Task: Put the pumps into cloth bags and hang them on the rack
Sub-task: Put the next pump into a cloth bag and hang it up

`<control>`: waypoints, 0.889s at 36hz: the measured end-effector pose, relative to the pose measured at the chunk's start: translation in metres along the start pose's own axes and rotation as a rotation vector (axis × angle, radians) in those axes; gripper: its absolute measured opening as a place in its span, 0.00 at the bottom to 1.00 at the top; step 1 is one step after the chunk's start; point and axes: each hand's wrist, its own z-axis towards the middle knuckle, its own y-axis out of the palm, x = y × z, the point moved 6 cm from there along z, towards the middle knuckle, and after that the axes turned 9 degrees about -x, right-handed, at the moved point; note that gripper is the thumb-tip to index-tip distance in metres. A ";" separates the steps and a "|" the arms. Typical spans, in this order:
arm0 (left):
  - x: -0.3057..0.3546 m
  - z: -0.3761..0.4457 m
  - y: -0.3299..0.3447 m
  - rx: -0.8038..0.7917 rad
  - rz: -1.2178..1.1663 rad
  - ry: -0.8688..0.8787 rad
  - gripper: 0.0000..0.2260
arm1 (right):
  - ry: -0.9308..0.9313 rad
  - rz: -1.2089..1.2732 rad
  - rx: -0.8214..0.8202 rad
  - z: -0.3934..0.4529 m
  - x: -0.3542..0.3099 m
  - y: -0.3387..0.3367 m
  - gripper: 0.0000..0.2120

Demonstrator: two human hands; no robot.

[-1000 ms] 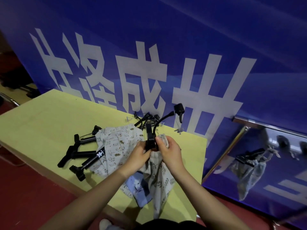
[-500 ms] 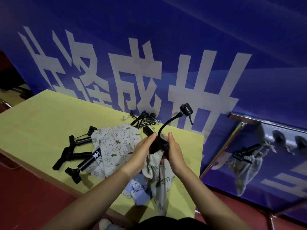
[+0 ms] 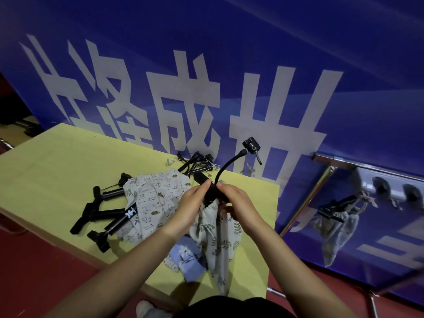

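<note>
Pump (image 3: pixel 212 191) | part-bagged in cloth bag (image 3: pixel 213 228); both hands, left (image 3: pixel 191 206) and right (image 3: pixel 238 203), apparently gripping bag's neck

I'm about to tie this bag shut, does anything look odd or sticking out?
Yes. The pump held by both hands is not fully inside the leaf-print bag: its handle and hose stick out above the gathered mouth.

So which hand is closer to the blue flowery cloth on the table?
Left. The left hand is just above the blue flowery cloth; the right hand is farther right.
</note>
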 end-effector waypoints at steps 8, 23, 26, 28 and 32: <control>-0.012 -0.002 -0.013 0.048 -0.075 -0.053 0.09 | -0.058 0.077 0.105 0.001 -0.002 -0.005 0.13; -0.023 -0.005 -0.036 0.025 -0.041 -0.242 0.05 | -0.020 0.077 0.044 0.015 -0.006 0.001 0.02; -0.023 -0.002 -0.044 0.017 0.075 -0.287 0.04 | -0.019 0.047 0.024 0.014 -0.005 -0.001 0.02; -0.015 0.000 -0.047 -0.016 0.072 -0.287 0.06 | -0.018 0.049 0.006 0.014 -0.005 -0.003 0.05; 0.005 0.006 -0.045 -0.058 -0.077 -0.262 0.12 | -0.021 0.025 -0.027 0.015 -0.012 -0.008 0.09</control>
